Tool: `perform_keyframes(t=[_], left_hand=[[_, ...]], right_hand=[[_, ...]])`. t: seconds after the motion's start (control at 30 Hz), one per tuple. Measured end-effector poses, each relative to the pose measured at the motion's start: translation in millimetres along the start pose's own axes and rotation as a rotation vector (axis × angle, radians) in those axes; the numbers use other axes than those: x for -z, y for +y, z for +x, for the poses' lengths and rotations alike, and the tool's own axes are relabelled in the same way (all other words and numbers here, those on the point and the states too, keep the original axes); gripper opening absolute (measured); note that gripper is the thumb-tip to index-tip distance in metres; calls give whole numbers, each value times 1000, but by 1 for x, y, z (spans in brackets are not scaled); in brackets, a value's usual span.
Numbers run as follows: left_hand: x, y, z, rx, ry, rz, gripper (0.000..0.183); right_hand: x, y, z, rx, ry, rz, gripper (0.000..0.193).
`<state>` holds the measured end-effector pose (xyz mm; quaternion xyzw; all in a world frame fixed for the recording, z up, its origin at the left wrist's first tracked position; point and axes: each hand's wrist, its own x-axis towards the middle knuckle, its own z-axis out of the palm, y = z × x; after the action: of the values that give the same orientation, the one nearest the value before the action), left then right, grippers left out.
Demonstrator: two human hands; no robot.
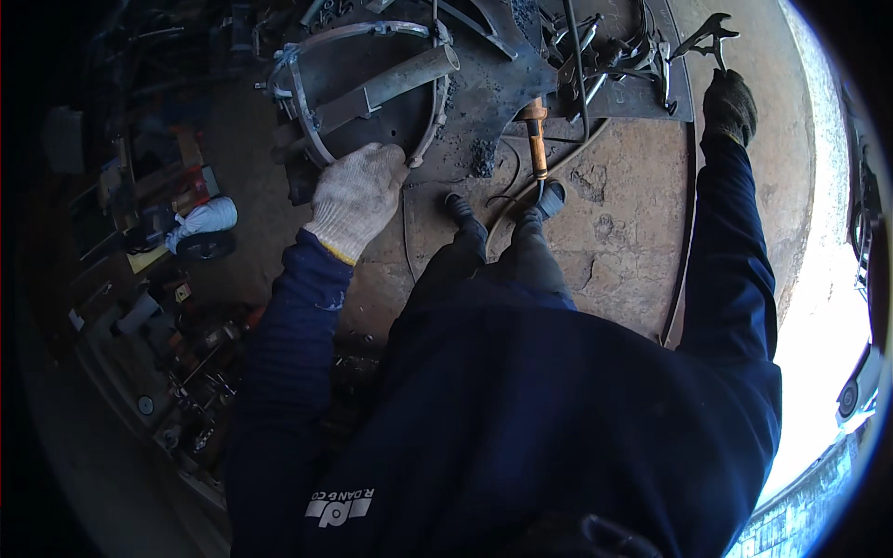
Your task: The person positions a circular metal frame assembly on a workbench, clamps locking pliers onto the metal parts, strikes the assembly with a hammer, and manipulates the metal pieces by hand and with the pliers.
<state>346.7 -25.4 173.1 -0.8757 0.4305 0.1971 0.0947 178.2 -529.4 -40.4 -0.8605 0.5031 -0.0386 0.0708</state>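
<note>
Grips the near rim of a steel ring frame with the left hand, in a pale knitted glove, fingers folded narrow. Cannot tell the exact fingertip contact, partly hidden beneath the knuckles. Has the ring frame at the left part of the steel worktop, by its near edge, with a round steel pipe and a flat bar slanting across the ring's opening.

Holds a locking clamp in the right hand, in a dark glove, fist closed about its lower end, arm stretched far out to the right. Has the clamp's left tip just beside the worktop's right edge; cannot tell its height or any touch there. Has room about the fist on its outer side, over concrete floor, with a bright strip of ground further right.

Shows more clamps heaped near the worktop's right edge, and an orange-handled tool hanging over the near edge between the two hands, pointing toward the feet. Shows also a pale hose curving past the near edge, a dark cable running down inside the right arm, and dark grit beside the ring frame.
</note>
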Motion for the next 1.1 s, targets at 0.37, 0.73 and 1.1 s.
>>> perform_keyframes(t=[0.37, 0.73, 1.1], left_hand=[[-23, 1, -12, 106, 61, -50, 19], [-30, 9, -72, -371, 31, -1109, 54], [-70, -70, -56, -751, -420, -1593, 61]], right_hand=[[104, -34, -210, 84, 144, 1486, 54], [136, -142, -376, 130, -662, 1569, 55], [152, -269, -450, -155, -892, 1533, 53]])
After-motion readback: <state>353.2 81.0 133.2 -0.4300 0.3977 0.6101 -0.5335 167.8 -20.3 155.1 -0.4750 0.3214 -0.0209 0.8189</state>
